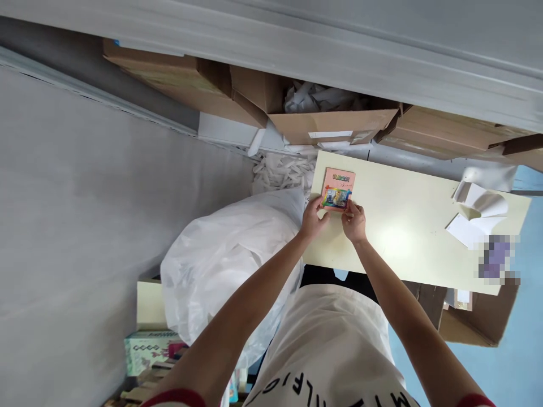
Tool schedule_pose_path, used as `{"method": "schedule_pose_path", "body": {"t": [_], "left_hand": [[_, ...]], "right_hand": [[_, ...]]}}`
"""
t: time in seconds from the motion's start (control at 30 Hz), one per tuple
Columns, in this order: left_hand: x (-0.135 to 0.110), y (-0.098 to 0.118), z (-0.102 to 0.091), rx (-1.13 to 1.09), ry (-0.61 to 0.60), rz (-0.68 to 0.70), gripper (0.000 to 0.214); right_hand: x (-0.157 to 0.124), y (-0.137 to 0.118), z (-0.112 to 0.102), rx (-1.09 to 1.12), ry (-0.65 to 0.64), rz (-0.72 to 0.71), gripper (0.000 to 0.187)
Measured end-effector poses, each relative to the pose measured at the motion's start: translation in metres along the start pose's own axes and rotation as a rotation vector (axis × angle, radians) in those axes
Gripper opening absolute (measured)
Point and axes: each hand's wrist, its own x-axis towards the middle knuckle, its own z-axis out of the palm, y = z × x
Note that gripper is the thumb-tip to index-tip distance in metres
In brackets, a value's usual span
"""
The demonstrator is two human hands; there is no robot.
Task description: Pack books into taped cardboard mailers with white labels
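A small pink booklet (338,180) with a rainbow-framed picture on its cover is over the left end of the cream table (394,220). My left hand (313,219) grips its lower left edge, with the thumb apart from the cover. At the lower right corner, my right hand (354,220) pinches the booklet with bent fingers. Whether the booklet rests on the tabletop or is slightly raised, I cannot tell.
White paper sheets (479,212) lie at the table's right end, near a blurred purple item (496,257). Left of the table bulges a big white plastic bag (224,254). Beyond are paper strips (280,172) and an open cardboard box (335,121). Another box (479,325) stands lower right.
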Motion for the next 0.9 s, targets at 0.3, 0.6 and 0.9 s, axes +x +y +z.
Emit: {"method": "schedule_pose_path", "body": {"t": [0.3,0.6,0.9], "left_hand": [[-0.015,0.006,0.005,-0.025,0.136,-0.003,0.047],[-0.033,0.071,-0.013,0.067,0.191,0.235,0.048],[0.02,0.29,0.069,-0.025,-0.1,0.693,0.04]], "right_hand": [[-0.04,0.004,-0.027,0.113,-0.03,0.157,0.07],[-0.059,0.004,-0.144,0.23,0.115,0.102,0.052],[0.027,-0.142,-0.356,0.288,0.623,-0.519,0.051]]}}
